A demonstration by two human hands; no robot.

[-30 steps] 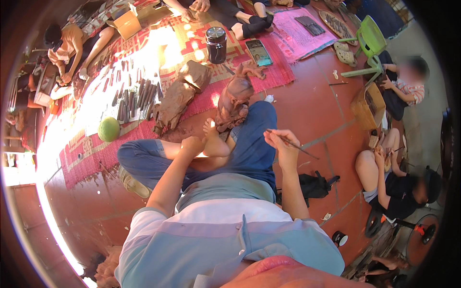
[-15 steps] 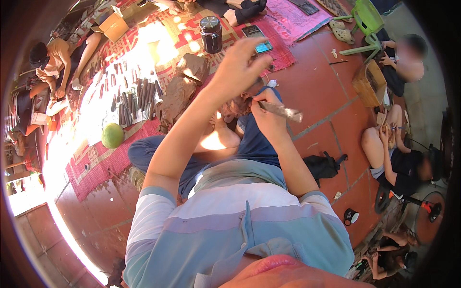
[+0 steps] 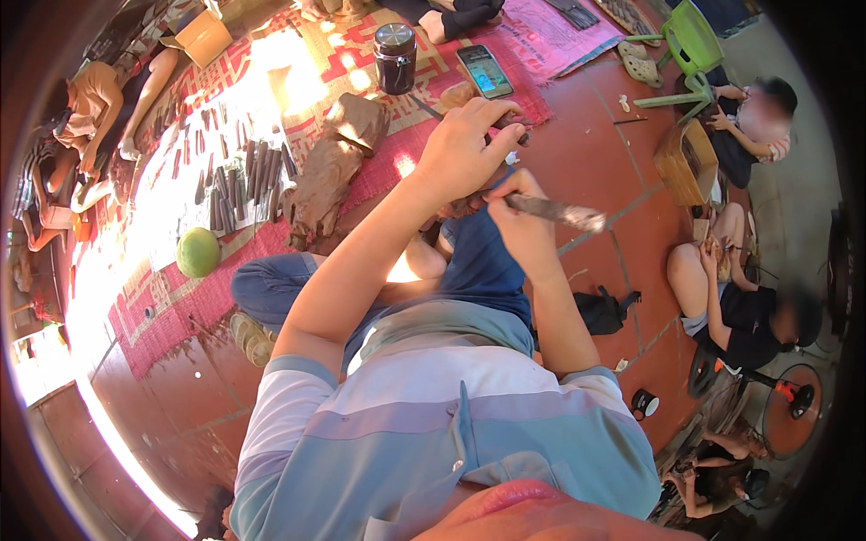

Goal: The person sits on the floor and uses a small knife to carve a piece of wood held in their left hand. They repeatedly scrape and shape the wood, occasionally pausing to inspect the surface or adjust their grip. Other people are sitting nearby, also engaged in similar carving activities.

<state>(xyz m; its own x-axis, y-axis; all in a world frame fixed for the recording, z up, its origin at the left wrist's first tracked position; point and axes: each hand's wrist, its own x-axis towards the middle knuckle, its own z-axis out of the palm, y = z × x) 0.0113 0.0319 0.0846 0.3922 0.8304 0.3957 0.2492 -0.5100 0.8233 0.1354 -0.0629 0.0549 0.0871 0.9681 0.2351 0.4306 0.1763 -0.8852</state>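
**Our left hand (image 3: 469,144) has moved right and lower**

We cannot tell whether it grips anything. Mostly hidden beneath it, the carving (image 3: 462,206) sits beside our jeans (image 3: 484,263). Our right hand (image 3: 523,203) is closed around a tool (image 3: 561,214), pale end outward. We'd do well to brace the carving, clear of the tool's hidden end.

Left hand (image 3: 469,147) farther forward, palm down, loosely curled; right hand (image 3: 523,216) near it, clenched.
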